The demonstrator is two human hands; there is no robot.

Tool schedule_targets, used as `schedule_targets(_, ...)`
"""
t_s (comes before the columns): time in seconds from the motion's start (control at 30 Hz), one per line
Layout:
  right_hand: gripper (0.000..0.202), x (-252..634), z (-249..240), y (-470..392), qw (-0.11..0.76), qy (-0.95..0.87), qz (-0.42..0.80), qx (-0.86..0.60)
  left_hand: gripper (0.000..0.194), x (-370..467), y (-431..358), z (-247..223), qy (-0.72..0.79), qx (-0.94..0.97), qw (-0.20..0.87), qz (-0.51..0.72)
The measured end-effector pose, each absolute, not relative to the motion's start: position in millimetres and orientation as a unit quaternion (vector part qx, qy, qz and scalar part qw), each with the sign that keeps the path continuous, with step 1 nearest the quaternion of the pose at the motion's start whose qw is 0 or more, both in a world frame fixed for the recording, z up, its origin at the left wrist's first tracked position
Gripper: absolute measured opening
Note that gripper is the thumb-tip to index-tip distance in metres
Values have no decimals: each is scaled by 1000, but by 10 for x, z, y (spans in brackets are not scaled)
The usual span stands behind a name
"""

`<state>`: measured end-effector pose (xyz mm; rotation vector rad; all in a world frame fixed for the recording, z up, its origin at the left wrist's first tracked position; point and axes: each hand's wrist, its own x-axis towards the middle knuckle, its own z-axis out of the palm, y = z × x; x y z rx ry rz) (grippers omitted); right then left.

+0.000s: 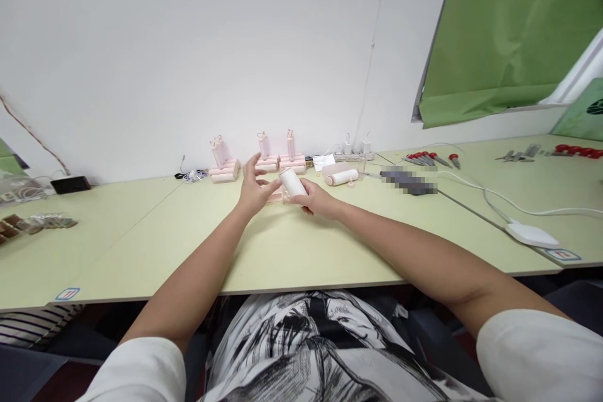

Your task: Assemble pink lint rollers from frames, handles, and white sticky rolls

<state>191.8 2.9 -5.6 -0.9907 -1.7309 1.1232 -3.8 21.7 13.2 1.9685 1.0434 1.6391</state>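
Observation:
Tilted in front of me is a white cylinder point(293, 183) with a pinkish rim at its upper end. Its lower part is gripped by my right hand point(320, 199), thumb along the near side. My left hand point(254, 190) is open with its fingers spread; the thumb tip reaches close to the cylinder's upper left side, and I cannot tell if it touches. A small pale pink piece point(275, 198) shows behind and below the cylinder, partly hidden by my hands.
Along the wall stand several clear-and-pink upright pieces point(291, 146) beside pink-and-white cylinders point(223, 173). Another white cylinder point(343, 178) lies right of my hands. Farther right are a power strip point(360, 156), a blurred dark item point(409, 180), red-ended tools point(431, 158) and a white charger point(532, 234) with cable.

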Motion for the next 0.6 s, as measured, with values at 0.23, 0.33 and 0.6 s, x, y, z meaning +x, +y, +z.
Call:
schedule_targets(0.23, 39, 1922, -159, 111, 441, -708, 373, -406, 85, 29, 122, 178, 407, 678, 74, 608)
schedule_targets(0.33, 43, 1893, -200, 77, 461, -732, 332, -376, 66, 134, 48, 145, 392, 771, 206, 459)
schedule_targets(0.6, 49, 1883, -146, 34, 472, -736, 320, -363, 54, 57, 89, 160, 334, 779, 181, 499)
